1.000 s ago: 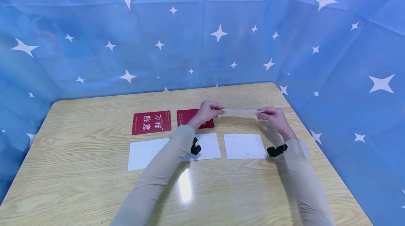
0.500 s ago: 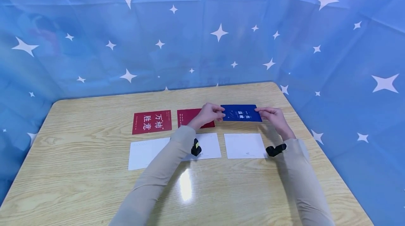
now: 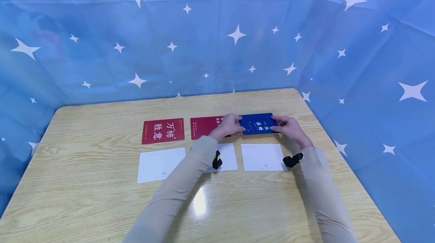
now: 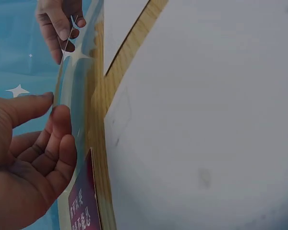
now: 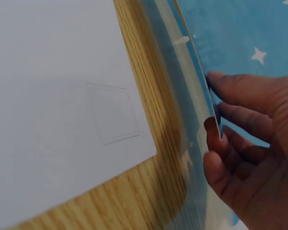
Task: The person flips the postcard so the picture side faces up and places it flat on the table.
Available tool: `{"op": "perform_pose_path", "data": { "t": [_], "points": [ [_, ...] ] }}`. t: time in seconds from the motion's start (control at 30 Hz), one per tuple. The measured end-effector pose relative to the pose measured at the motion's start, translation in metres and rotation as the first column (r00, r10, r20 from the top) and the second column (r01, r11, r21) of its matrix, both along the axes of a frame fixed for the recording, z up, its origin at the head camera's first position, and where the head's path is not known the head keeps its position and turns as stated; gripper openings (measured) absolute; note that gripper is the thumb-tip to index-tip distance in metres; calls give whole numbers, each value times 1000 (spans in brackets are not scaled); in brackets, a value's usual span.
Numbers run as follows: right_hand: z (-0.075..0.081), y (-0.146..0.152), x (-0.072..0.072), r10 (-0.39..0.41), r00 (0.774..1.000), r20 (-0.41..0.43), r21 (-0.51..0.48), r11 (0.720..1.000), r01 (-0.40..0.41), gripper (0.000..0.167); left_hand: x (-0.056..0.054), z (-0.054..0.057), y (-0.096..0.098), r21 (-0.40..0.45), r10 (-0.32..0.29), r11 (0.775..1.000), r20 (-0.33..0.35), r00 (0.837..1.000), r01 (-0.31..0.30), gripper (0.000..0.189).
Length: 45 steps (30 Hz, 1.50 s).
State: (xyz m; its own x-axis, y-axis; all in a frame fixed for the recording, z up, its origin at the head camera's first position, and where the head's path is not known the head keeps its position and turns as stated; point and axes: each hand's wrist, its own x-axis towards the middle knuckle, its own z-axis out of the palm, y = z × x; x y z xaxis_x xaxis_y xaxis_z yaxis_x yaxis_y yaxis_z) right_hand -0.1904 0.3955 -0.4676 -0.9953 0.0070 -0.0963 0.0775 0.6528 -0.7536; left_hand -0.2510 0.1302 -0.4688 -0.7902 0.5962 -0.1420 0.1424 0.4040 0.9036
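A dark blue postcard (image 3: 257, 124) with white characters is held just above the table's far right part. Its left end is pinched between the thumb and fingers of my left hand (image 3: 229, 125). My right hand (image 3: 290, 129) pinches the opposite end. Both wrist views show the card as a thin edge (image 5: 198, 60) between thumb and fingertips. Partly under my left hand lies a red postcard (image 3: 204, 126); another red postcard (image 3: 163, 131) with large white characters lies to its left.
Three white cards form a nearer row: a left one (image 3: 160, 164), a middle one (image 3: 227, 157) partly covered by my left sleeve, and a right one (image 3: 263, 157). They lie on a wooden table (image 3: 85, 182). A blue star-patterned curtain (image 3: 200, 39) hangs behind.
The card was seen nearly edge-on, pale, one second ago; it has tilted so its blue printed face shows. Both hands have shifted slightly, the left one to the right.
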Motion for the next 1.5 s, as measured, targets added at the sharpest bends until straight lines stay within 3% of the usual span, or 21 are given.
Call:
{"op": "perform_pose_path", "data": {
  "t": [0.27,0.47,0.7,0.97,1.1,1.17,1.37,1.5],
  "points": [
    [1,-5,-3,9,1000,26,96,995,-11,52,2,-1,9,-105,59,992,-44,997,-64,49],
    [2,-11,-7,28,1000,-5,138,990,-27,49,6,4,15,-218,73,971,-124,990,-98,42],
    [0,-15,-9,31,1000,-5,162,986,-30,48,9,7,22,-304,86,941,-206,975,-147,8],
    [2,-22,-12,5,1000,-11,247,969,-3,47,13,11,26,-422,44,887,-324,945,-186,12],
    [2,-25,-11,5,1000,-16,246,969,-1,45,13,10,25,-445,32,875,-339,940,-191,19],
    [1,-27,-11,6,1000,-19,245,969,-1,45,13,10,24,-430,42,883,-323,945,-187,22],
    [0,-34,-5,17,996,-82,209,978,0,42,12,16,13,-278,127,943,-210,969,-184,38],
    [6,-44,0,-2,993,-115,139,990,18,40,7,20,2,-239,123,957,-188,974,-167,37]
  ]
}}
